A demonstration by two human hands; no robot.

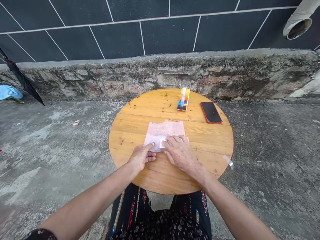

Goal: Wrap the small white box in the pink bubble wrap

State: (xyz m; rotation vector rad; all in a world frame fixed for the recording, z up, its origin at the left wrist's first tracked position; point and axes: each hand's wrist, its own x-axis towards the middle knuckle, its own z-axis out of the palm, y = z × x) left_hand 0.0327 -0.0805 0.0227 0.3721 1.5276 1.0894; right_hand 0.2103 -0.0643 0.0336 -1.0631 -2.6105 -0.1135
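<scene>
Umbrella [25, 81], dark and furled, is seen slanting at the left edge of the frame, its tip pointed down and to the right. Right of it, the round wooden worktop [130, 128] is set in the middle of the frame. At centre left, the near-left corner of a pinkish wrap sheet [166, 128] is pinched by the left grip [140, 156], with the thumb laid on top and the other fingers curled at the near edge. The sheet is spread flat at the centre of the frame, its longer axis run across from left to right and its far edge turned toward the wall. Most of it is left uncovered beyond both grips. On its near part a small white piece [162, 143] is partly covered; its exposed end is pointed left, toward the left thumb, and its full length cannot be told. The right grip [180, 150] is laid over it palm down, fingers bent; whether it is clasped or only pressed cannot be told. Farther right, a tape dispenser [183, 100] is stood near the far rim, then a red-edged phone [211, 112] is laid at a slant. A tape strip [228, 161] is hung over the right rim.
</scene>
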